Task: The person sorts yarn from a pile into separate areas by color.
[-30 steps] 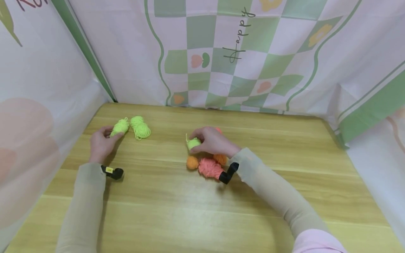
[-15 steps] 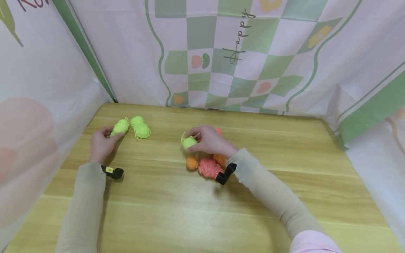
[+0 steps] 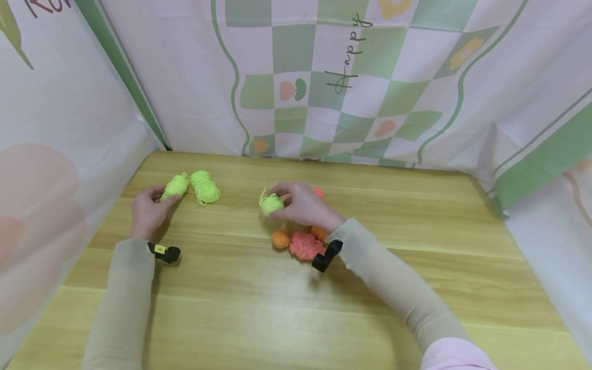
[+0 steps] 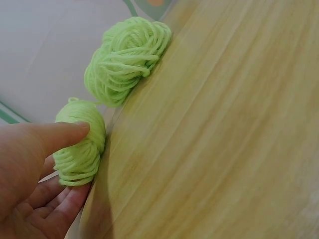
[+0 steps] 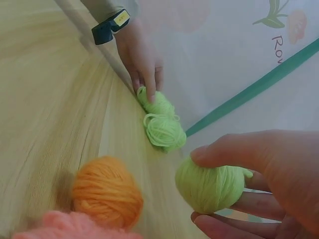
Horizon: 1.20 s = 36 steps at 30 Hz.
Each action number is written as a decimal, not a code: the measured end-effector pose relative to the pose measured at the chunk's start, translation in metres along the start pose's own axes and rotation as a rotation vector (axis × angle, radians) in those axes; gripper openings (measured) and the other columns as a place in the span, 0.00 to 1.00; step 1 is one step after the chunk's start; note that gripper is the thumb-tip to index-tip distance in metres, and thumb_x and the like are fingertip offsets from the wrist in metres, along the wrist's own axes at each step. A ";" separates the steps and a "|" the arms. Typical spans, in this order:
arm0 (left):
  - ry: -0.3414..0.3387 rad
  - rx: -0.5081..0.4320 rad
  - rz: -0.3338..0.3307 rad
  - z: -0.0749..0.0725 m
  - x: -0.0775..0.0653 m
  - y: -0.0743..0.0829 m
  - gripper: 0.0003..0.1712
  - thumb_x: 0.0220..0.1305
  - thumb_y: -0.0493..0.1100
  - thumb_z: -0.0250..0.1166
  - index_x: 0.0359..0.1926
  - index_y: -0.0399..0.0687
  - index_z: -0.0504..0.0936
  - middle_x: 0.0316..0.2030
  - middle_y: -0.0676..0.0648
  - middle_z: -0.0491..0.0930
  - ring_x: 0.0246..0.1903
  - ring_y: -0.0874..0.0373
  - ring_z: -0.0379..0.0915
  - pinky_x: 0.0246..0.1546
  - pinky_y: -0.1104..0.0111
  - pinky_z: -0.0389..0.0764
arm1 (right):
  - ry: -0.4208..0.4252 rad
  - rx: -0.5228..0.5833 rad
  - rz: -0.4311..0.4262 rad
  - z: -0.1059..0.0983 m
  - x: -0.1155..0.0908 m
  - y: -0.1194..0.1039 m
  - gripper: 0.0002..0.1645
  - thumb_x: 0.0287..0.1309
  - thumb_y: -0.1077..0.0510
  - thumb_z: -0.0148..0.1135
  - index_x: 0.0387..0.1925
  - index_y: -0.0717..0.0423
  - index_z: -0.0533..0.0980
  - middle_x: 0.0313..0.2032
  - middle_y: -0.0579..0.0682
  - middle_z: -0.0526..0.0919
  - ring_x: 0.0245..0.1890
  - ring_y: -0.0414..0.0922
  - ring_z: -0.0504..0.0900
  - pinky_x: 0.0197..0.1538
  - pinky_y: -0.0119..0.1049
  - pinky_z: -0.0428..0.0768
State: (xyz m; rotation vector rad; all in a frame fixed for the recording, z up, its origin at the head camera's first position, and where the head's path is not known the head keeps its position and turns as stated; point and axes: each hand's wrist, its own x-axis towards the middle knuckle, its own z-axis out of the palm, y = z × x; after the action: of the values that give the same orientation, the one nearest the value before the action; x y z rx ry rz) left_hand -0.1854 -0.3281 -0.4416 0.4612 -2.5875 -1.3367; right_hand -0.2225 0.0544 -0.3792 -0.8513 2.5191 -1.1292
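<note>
"What words can you see?"

"The back cloth (image 3: 185, 77) says 'Happy', turned sideways. The side cloth (image 3: 92, 103) starts 'Ro', then I can't tell. The yellow tag (image 3: 159, 248) is too tiny to read."

"And the hands?"

"The left hand (image 3: 150, 209) pinches a long green ball (image 3: 176, 187) on the table (image 3: 240, 308), beside more green yarn (image 3: 205, 188). The right hand's (image 3: 305, 205) thumb and fingers squeeze a round green ball (image 3: 272, 204), near the orange ball (image 3: 280, 239) and pink yarn (image 3: 306, 245)."
</note>
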 end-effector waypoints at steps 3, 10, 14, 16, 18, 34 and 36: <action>-0.001 0.003 -0.001 0.000 0.000 0.000 0.36 0.69 0.53 0.68 0.66 0.30 0.73 0.57 0.31 0.77 0.55 0.41 0.71 0.56 0.54 0.72 | 0.009 0.014 0.005 0.000 0.000 -0.002 0.27 0.54 0.55 0.78 0.56 0.49 0.81 0.51 0.50 0.83 0.41 0.46 0.85 0.46 0.37 0.83; -0.001 0.001 -0.006 0.000 0.000 0.001 0.36 0.69 0.53 0.68 0.66 0.31 0.73 0.57 0.31 0.77 0.55 0.42 0.71 0.55 0.56 0.71 | 0.026 0.068 -0.035 0.006 0.004 -0.005 0.26 0.53 0.57 0.79 0.55 0.53 0.82 0.50 0.49 0.85 0.40 0.42 0.86 0.46 0.34 0.83; 0.001 0.005 -0.001 0.001 0.001 0.000 0.36 0.69 0.53 0.68 0.66 0.31 0.73 0.56 0.31 0.77 0.55 0.42 0.71 0.55 0.55 0.71 | 0.031 0.100 -0.050 0.011 0.005 -0.007 0.26 0.53 0.60 0.79 0.54 0.54 0.82 0.48 0.47 0.85 0.41 0.42 0.85 0.46 0.35 0.83; 0.002 0.004 0.000 0.001 0.001 0.000 0.36 0.69 0.53 0.68 0.66 0.31 0.73 0.56 0.31 0.77 0.55 0.41 0.71 0.56 0.54 0.71 | 0.036 0.097 -0.049 0.013 0.005 -0.009 0.25 0.53 0.59 0.79 0.54 0.52 0.82 0.47 0.45 0.84 0.42 0.42 0.84 0.47 0.35 0.83; 0.001 0.002 -0.002 0.001 0.001 0.000 0.36 0.69 0.53 0.68 0.66 0.31 0.73 0.57 0.31 0.76 0.55 0.41 0.71 0.57 0.53 0.71 | 0.043 0.090 -0.050 0.014 0.004 -0.011 0.25 0.53 0.58 0.79 0.54 0.50 0.82 0.47 0.43 0.84 0.43 0.42 0.84 0.48 0.36 0.82; -0.005 -0.006 -0.017 0.001 0.001 -0.001 0.37 0.69 0.54 0.67 0.67 0.31 0.72 0.58 0.31 0.75 0.56 0.41 0.70 0.58 0.51 0.72 | 0.058 0.111 -0.026 0.026 0.006 -0.020 0.27 0.53 0.58 0.79 0.55 0.52 0.81 0.47 0.45 0.85 0.43 0.45 0.84 0.47 0.37 0.82; -0.007 -0.008 -0.017 0.001 0.001 -0.001 0.37 0.69 0.54 0.67 0.67 0.31 0.72 0.58 0.31 0.75 0.56 0.41 0.70 0.58 0.51 0.72 | 0.061 0.119 -0.028 0.028 0.007 -0.021 0.27 0.52 0.59 0.79 0.55 0.53 0.82 0.47 0.45 0.85 0.43 0.44 0.84 0.47 0.36 0.82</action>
State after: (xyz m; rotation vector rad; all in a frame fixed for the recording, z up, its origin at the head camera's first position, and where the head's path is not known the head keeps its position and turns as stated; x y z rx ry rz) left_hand -0.1869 -0.3280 -0.4431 0.4789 -2.5884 -1.3565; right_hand -0.2065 0.0223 -0.3826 -0.8355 2.4661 -1.3190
